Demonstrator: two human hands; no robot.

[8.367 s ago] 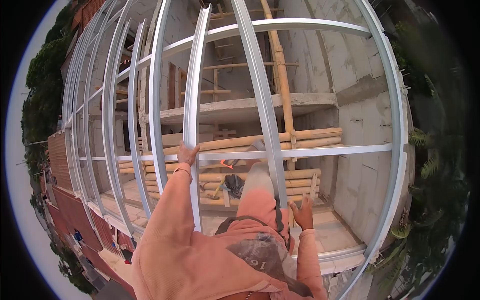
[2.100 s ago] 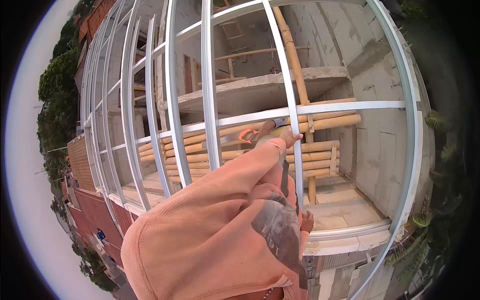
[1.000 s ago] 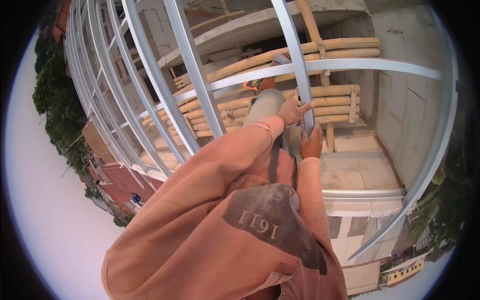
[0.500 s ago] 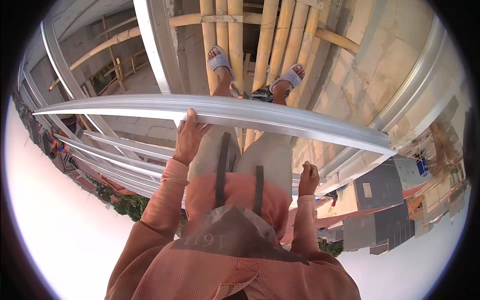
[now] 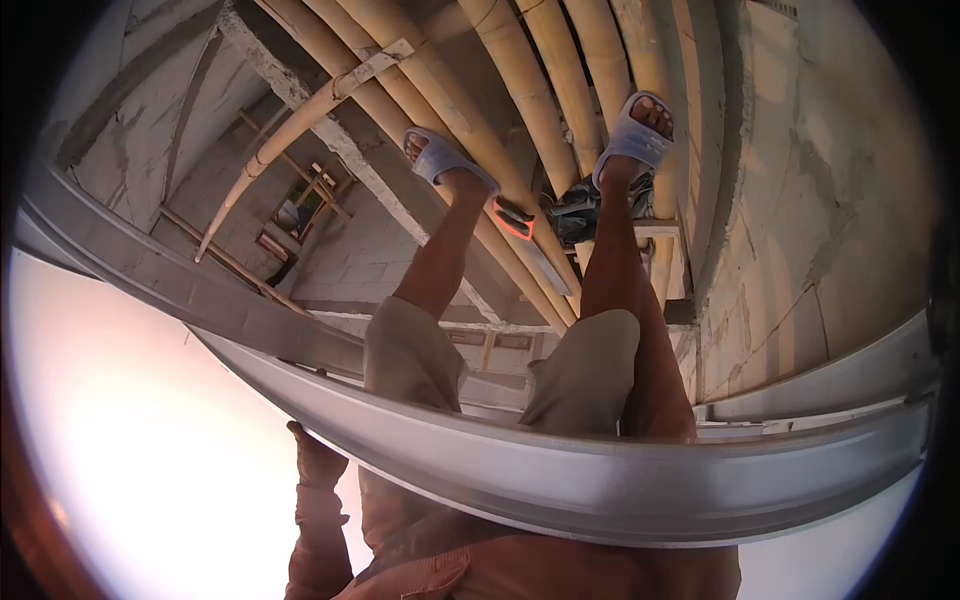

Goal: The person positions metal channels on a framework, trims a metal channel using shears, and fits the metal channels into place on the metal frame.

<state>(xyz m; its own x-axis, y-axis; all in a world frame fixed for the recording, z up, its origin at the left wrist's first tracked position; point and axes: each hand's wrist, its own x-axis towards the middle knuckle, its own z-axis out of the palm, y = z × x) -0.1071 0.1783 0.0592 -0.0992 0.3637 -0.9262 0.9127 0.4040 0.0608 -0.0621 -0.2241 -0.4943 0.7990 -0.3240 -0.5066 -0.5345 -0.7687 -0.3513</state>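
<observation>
A long metal channel crosses close in front of my body and covers my waist. My left hand is at the lower left, just below the channel's edge; it is dark, one digit points up, and its grip cannot be made out. My right hand does not show. Beyond the channel, my feet in grey-blue slippers stand on bamboo poles. Between the feet lie a hand saw with an orange and black handle and a dark bundle.
Another metal channel runs along the left. A rough concrete edge borders a deep opening with bamboo and wooden pieces below. A grey block wall rises at the right. Bright sky fills the lower left.
The view has tilted toward my feet. The metal channel has come nearer and lower in view, across my waist. My left hand has dropped below its edge, and my right hand has left view.
</observation>
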